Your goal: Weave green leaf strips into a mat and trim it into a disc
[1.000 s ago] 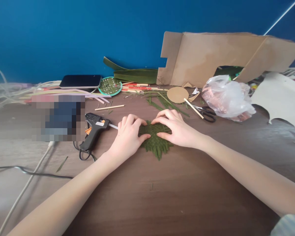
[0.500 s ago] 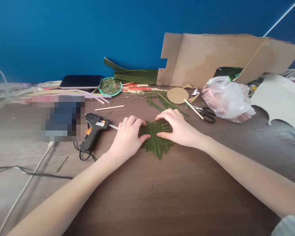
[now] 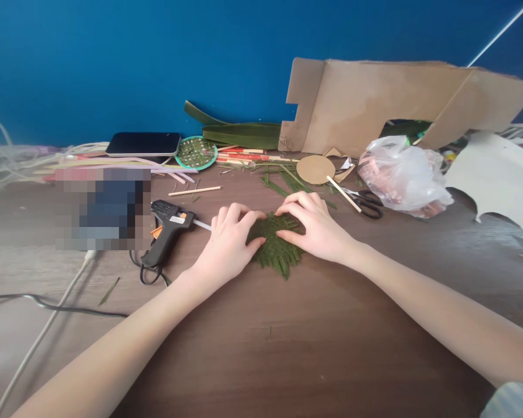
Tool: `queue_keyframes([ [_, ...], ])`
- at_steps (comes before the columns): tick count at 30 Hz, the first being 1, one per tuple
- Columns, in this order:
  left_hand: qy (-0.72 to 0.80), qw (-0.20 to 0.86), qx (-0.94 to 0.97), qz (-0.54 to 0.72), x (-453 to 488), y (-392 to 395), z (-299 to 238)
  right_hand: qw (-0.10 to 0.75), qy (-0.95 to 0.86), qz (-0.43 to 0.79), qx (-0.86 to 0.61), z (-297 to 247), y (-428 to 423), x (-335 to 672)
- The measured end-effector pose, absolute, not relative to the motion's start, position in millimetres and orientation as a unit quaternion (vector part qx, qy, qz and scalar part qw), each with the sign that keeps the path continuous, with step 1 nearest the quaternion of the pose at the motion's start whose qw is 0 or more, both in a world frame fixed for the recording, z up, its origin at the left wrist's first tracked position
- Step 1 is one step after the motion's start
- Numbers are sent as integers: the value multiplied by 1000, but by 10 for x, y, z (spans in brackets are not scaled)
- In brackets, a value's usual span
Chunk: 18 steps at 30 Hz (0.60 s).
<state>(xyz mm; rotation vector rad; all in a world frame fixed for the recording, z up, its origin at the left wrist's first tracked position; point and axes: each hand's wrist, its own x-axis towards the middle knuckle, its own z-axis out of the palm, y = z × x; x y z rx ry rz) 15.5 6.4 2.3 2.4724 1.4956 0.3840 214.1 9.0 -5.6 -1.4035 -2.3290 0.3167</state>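
A small mat of woven green leaf strips (image 3: 276, 251) lies on the brown table (image 3: 287, 348), its loose ends pointing toward me. My left hand (image 3: 226, 244) grips its left edge, fingers curled over the top and thumb on the weave. On the right edge my right hand (image 3: 316, 226) does the same, thumb pressing on the mat and fingertips bent over its far side. Both hands nearly meet above the mat and hide much of it.
A black glue gun (image 3: 168, 229) with its cord lies just left of my left hand. Farther back are a phone (image 3: 143, 143), a round woven disc (image 3: 196, 152), green leaves (image 3: 239, 133), a cardboard circle (image 3: 315, 169), scissors (image 3: 366, 203), a plastic bag (image 3: 403, 174) and cut cardboard (image 3: 396, 101).
The mat has turned a little and slid slightly away from me under both hands. My fingers have shifted along its far edge. Nothing else on the table has moved.
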Motion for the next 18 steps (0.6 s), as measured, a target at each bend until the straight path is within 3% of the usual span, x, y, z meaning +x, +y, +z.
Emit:
queue_keyframes([
  [18,510,120,842,124,143,64,2,198,-836,116,-498,-54,84,2129],
])
